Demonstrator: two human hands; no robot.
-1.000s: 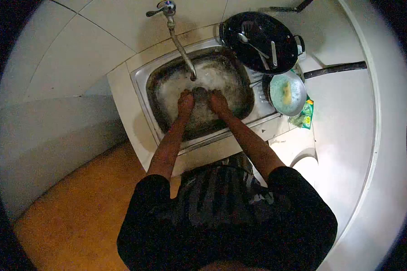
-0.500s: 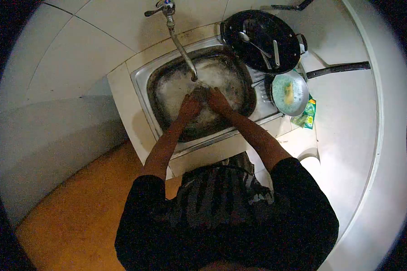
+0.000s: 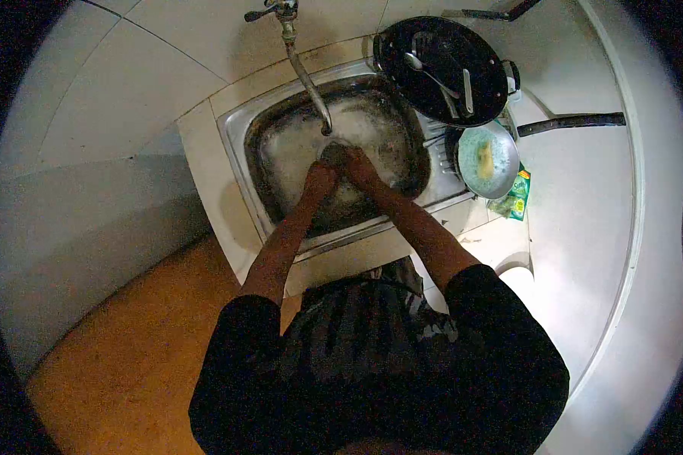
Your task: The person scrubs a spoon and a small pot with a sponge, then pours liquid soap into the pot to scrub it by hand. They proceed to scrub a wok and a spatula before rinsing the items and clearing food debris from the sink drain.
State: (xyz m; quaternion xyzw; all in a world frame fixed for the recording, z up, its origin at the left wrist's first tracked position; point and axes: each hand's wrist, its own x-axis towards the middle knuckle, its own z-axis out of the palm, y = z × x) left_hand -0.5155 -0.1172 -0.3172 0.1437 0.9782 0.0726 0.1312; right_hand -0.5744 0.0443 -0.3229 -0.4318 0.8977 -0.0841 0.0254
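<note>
Both my hands are close together in the steel sink (image 3: 231, 140), just below the spout of the tap (image 3: 311, 87). A small dark, roundish thing (image 3: 334, 154) lies between them, its kind too dim and blurred to make out. My left hand (image 3: 321, 180) is closed against its near left side. My right hand (image 3: 362, 168) is closed against its right side, fingers bent toward it. The fingertips of both hands are partly hidden. Whether water runs over them is hard to tell.
Right of the sink, a large black two-handled pan (image 3: 444, 72) holds a spoon (image 3: 425, 70) and other utensils. Nearer stands a metal bowl (image 3: 501, 171) of suds with a yellowish sponge (image 3: 485, 158). A green packet (image 3: 519, 199) lies beside it.
My right hand has moved slightly left and its fingers have closed in on the dark thing. The left hand stays at nearly the same spot. The view has shifted slightly.
</note>
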